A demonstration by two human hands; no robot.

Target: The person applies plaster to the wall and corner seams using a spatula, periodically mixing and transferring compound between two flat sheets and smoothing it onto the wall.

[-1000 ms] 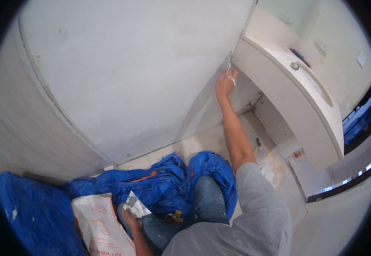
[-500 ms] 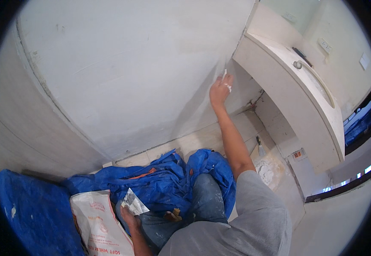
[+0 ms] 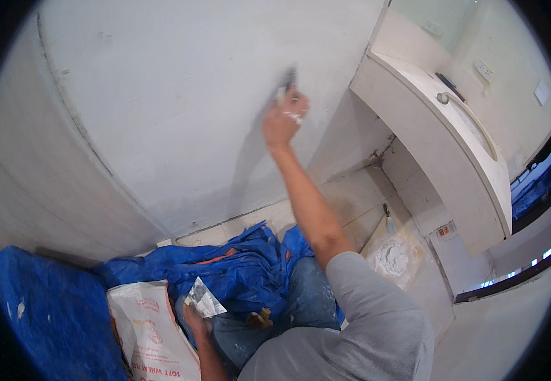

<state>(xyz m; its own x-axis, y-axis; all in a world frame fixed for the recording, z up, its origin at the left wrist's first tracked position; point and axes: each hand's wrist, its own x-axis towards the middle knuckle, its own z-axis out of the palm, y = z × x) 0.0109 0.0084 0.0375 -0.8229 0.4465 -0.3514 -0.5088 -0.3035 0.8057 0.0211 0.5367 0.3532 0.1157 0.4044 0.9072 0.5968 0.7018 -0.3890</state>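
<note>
My right hand (image 3: 282, 127), with white paste smeared over its fingers, grips a putty knife (image 3: 290, 77) at the white wall (image 3: 180, 114). Motion blurs the knife's blade, so I cannot tell whether it touches the wall. Low by my knee, my left hand (image 3: 197, 319) is closed on a broad metal scraper blade (image 3: 205, 299) with pale smears. On the floor to the right, a mound of white putty (image 3: 393, 257) lies on a tan board (image 3: 373, 246), with another putty knife (image 3: 389, 220) at its far end.
Crumpled blue tarp (image 3: 237, 279) covers the floor around my legs. A white printed sack (image 3: 151, 330) lies to the left, beside a blue-covered block (image 3: 53, 311). At right, a curved white counter (image 3: 437, 149) juts from the wall at a height above the floor.
My right hand and the putty knife have swung left and slightly up across the wall, away from the counter. My left hand stays low with the scraper blade.
</note>
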